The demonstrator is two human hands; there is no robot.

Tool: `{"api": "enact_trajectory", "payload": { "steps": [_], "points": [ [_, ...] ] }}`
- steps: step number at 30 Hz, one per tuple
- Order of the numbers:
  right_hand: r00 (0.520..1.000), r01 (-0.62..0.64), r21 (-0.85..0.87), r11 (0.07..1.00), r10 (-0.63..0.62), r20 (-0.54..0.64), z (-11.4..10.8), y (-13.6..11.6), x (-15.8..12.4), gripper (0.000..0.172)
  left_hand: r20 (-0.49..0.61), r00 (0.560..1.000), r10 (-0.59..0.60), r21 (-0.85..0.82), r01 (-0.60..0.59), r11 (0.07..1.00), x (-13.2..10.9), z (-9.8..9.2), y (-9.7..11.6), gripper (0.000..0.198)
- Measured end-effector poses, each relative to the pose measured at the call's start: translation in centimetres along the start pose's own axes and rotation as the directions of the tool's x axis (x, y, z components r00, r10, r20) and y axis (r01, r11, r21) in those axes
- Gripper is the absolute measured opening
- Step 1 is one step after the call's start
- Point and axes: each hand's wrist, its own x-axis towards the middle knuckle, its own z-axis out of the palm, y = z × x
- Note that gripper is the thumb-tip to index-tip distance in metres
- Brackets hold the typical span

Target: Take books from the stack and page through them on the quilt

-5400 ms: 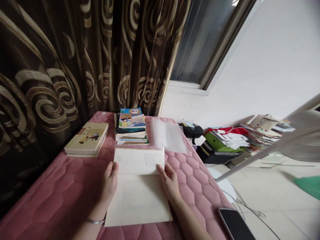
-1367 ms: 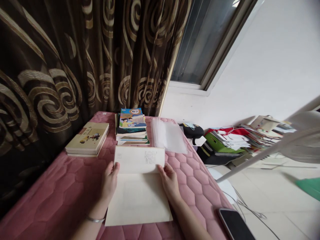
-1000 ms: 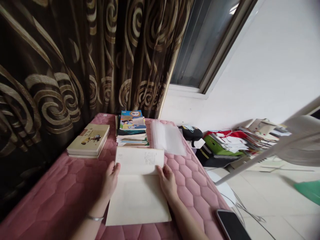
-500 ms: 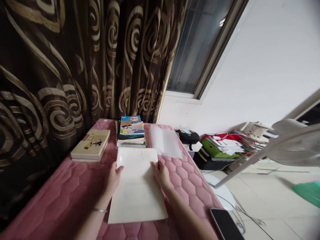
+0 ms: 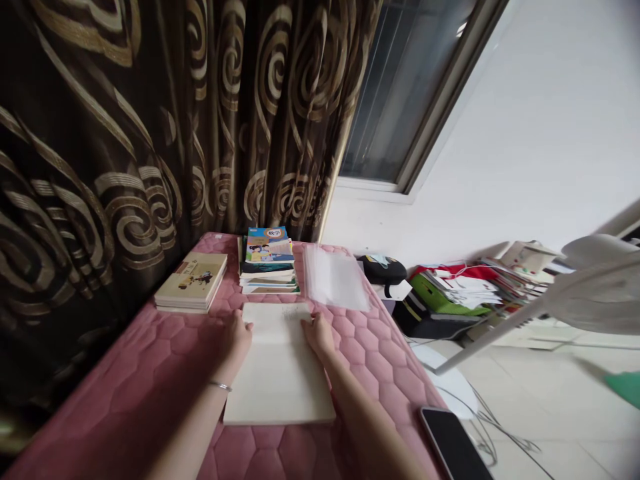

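Observation:
A pale, nearly blank book (image 5: 280,373) with small print near its far right corner lies on the pink quilted mattress (image 5: 370,373). My left hand (image 5: 239,337) grips its left edge, thumb on top. On the opposite edge, my right hand (image 5: 319,333) holds it the same way, with the fingers partly hidden. Beyond the book stands a pile of books topped by a blue textbook (image 5: 269,245). To the left is a neat stack of cream-covered books (image 5: 193,283). Clear plastic sheets (image 5: 337,280) lie to the right of the pile.
A dark phone (image 5: 453,443) rests at the mattress's right edge. Past that edge are a white fan (image 5: 600,287), loose cables and a heap of papers and bags (image 5: 460,290). A patterned curtain (image 5: 150,133) hangs along the left and back.
The view has shifted slightly. The near end of the book appears lower, flatter against the mattress, and my left hand has moved slightly up along its edge. Both hands keep hold.

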Motion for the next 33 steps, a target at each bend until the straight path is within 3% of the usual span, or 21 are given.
{"api": "enact_trajectory", "payload": {
  "steps": [4,6,7,9,11,12,15,17,18,20,22,23,24,25,26,28,33],
  "points": [
    [0.999,-0.033,-0.062,0.998,0.034,0.008,0.3,-0.2,-0.1,0.031,-0.040,0.999,0.037,0.114,-0.032,0.993,-1.3,-0.6,1.6,0.030],
    [0.999,-0.033,-0.082,0.996,0.035,0.013,0.3,-0.3,-0.2,0.033,-0.024,0.988,0.154,0.210,-0.145,0.967,-1.7,-0.6,2.3,0.037],
    [0.999,-0.030,-0.090,0.996,0.031,0.015,0.3,-0.3,-0.2,0.034,0.030,0.965,0.259,0.246,-0.259,0.934,-1.9,-0.4,2.6,0.042],
    [1.000,-0.019,-0.104,0.994,0.021,0.019,0.4,-0.3,-0.1,0.034,0.203,0.860,0.468,0.239,-0.507,0.828,-2.1,0.2,3.0,0.048],
    [1.000,-0.001,-0.121,0.993,0.004,0.023,0.4,-0.3,0.0,0.035,0.326,0.768,0.551,0.175,-0.622,0.763,-2.3,1.1,3.1,0.048],
    [1.000,0.011,-0.130,0.991,-0.008,0.024,0.4,-0.4,0.1,0.035,0.348,0.760,0.549,0.166,-0.627,0.761,-2.4,1.6,3.1,0.046],
    [0.998,0.058,-0.166,0.984,-0.059,0.000,0.1,-0.6,-0.5,0.035,0.339,0.788,0.514,0.195,-0.593,0.781,-2.5,2.7,2.9,0.046],
    [0.984,0.167,-0.239,0.957,-0.178,-0.027,-0.3,-0.8,-2.1,0.035,0.339,0.789,0.512,0.201,-0.592,0.780,-2.4,3.0,2.8,0.046],
    [0.954,0.278,-0.307,0.910,-0.299,-0.020,-0.5,-0.9,-3.4,0.035,0.346,0.787,0.511,0.200,-0.594,0.779,-2.3,3.1,2.7,0.046],
    [0.833,0.544,-0.374,0.751,-0.536,0.138,-1.0,-0.7,-6.7,0.029,0.365,0.783,0.503,0.199,-0.594,0.780,-2.3,2.9,2.8,0.047],
    [0.597,0.801,-0.287,0.525,-0.728,0.336,-1.4,-0.2,-10.2,0.032,0.387,0.785,0.484,0.208,-0.586,0.783,-2.3,2.6,3.0,0.048],
    [0.443,0.895,-0.247,0.371,-0.799,0.407,-1.6,0.2,-11.8,0.036,0.394,0.786,0.476,0.213,-0.582,0.785,-2.3,2.4,3.1,0.049],
    [0.355,0.930,-0.254,0.267,-0.833,0.424,-1.8,0.5,-13.1,0.037,0.398,0.788,0.471,0.217,-0.579,0.786,-2.4,2.2,3.2,0.049],
    [0.302,0.940,-0.282,0.190,-0.850,0.432,-1.9,0.8,-14.1,0.038,0.400,0.789,0.466,0.219,-0.576,0.787,-2.5,2.1,3.3,0.050],
    [0.263,0.942,-0.311,0.129,-0.859,0.439,-2.0,1.1,-14.7,0.038,0.402,0.790,0.463,0.219,-0.574,0.789,-2.5,2.0,3.4,0.050],
    [0.229,0.927,-0.372,0.057,-0.869,0.438,-2.0,1.3,-15.0,0.039,0.410,0.790,0.456,0.220,-0.571,0.791,-2.5,1.9,3.5,0.051],
    [0.133,0.901,-0.428,-0.064,-0.901,0.413,-1.0,0.8,-14.4,0.043,0.457,0.777,0.433,0.206,-0.566,0.799,-2.2,1.8,3.7,0.052]
  ]
}}
